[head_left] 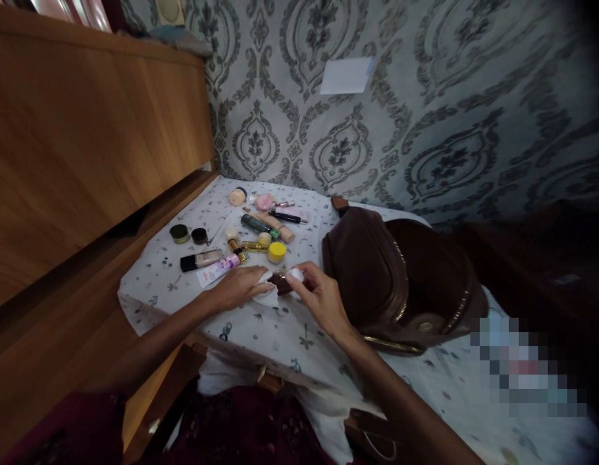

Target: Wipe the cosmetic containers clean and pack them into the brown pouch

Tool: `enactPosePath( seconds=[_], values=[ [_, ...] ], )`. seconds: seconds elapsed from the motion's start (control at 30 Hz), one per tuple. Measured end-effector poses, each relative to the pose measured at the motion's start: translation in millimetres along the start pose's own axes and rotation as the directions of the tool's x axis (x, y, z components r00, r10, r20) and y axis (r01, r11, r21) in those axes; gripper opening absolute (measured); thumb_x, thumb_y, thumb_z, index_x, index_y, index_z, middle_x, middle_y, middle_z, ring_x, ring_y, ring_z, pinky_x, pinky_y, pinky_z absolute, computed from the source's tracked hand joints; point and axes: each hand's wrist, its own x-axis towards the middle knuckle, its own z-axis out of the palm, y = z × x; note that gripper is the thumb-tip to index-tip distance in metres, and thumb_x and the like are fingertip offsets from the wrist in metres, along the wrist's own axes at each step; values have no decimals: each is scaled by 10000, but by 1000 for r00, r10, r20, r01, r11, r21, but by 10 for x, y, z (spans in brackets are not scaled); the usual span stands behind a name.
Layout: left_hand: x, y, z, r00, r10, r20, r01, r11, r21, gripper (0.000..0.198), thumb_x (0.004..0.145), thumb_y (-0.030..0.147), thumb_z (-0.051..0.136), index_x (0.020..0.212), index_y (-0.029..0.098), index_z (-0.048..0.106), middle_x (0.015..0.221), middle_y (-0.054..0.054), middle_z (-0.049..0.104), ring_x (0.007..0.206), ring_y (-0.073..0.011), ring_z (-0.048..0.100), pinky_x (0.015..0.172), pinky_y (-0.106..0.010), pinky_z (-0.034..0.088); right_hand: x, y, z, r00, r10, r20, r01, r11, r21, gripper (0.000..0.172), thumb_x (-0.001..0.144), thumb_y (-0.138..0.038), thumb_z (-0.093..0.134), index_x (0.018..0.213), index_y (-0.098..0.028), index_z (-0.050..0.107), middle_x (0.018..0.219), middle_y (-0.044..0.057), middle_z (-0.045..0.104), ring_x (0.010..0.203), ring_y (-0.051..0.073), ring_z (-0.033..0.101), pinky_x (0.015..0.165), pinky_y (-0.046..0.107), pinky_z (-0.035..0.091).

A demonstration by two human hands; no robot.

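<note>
Near the front of the cloth-covered table, both my hands meet at a small bottle with dark reddish-brown contents, lying sideways between them. My left hand is closed on a crumpled white wipe, pressed around the bottle's left end. With thumb and fingers, my right hand pinches the bottle's white cap at the other end. Just behind the hands are a yellow-lidded jar, a white and purple tube and a foundation bottle with a black cap.
A brown bag stands unzipped to the right. Farther back lie a green tube, a black pen-like stick, a pink item and several small jars. A wooden cabinet borders the left; patterned wallpaper is behind.
</note>
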Motion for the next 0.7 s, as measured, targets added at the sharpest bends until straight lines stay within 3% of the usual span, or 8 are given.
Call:
enactPosePath(
  seconds=[0.13,0.23,0.47,0.7],
  values=[
    [58,157,68,988,37,-148,-9,983,185,379,983,459,445,1201,160,526,1104,-113,606,1069,-264,579,836,-363,484,60,-152,-4,998,-57,26,60,989,-136,319,880,-494,575,784,-191,559,626,-34,526,562,114,473,536,224,356],
    [117,223,106,984,52,-172,-12,974,225,439,977,469,451,1291,162,474,1172,-119,574,1120,-276,546,839,-378,489,87,-215,-10,996,-80,41,87,976,-197,305,893,-476,552,788,-190,563,626,-29,540,559,122,486,553,231,368],
    [98,25,194,997,1,-84,14,984,178,353,964,448,498,1114,132,542,1073,-105,620,1028,-261,567,843,-379,475,124,-231,-164,983,-96,157,126,972,-197,369,961,-427,430,1126,-169,636,738,15,643,615,159,559,604,261,417],
    [29,-27,275,995,-11,-95,36,963,266,420,911,533,551,1083,151,527,1069,-109,601,1023,-277,557,842,-391,473,147,-228,-265,968,-27,250,102,950,-295,270,934,-395,465,1065,-185,573,623,-32,559,573,149,536,581,244,381]
  ],
)
